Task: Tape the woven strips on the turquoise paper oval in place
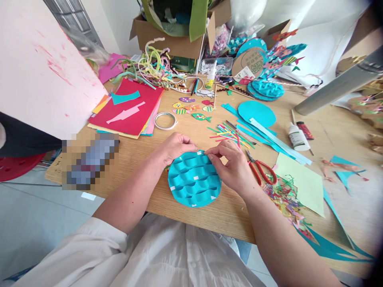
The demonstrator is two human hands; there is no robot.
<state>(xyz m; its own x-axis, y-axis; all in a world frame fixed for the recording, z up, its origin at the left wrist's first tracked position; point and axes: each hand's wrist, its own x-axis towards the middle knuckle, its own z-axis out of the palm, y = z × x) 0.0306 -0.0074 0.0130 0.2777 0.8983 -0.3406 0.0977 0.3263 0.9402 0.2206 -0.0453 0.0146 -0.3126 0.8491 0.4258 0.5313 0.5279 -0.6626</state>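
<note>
Both hands are up at the far rim of a wavy blue paper disc (pixel 194 185), which sits at the near side of the table (pixel 233 217), right in front of the white shirt (pixel 176 247). The right hand (pixel 231 163) has its thumb and forefinger closed in a pinch at the rim, seemingly to steady that edge. Over on the other side, the left hand (pixel 179 145) brings its fingertips close together beside a white tab (pixel 199 153); whether they grip paper there, I can't tell. The hands meet near the top of the disc and leave most of its rippled face uncovered, probably so the raised folds aren't squashed. More white tabs dot the rim, with one in the middle, a spread that looks meant to cover the whole round.

Just beside the right forearm, red-handled scissors (pixel 255 161) lie with their handles towards the body, handy for picking up. Beyond the hands, paper fish (pixel 181 112) lie flat in a loose group, likely to keep each one in sight. A glue bottle (pixel 211 75) stands upright further back, nozzle up, perhaps to guard against drips. Off to the left, the red sheets (pixel 134 115) are stacked, apparently out of the working space, with cut scraps on top.
</note>
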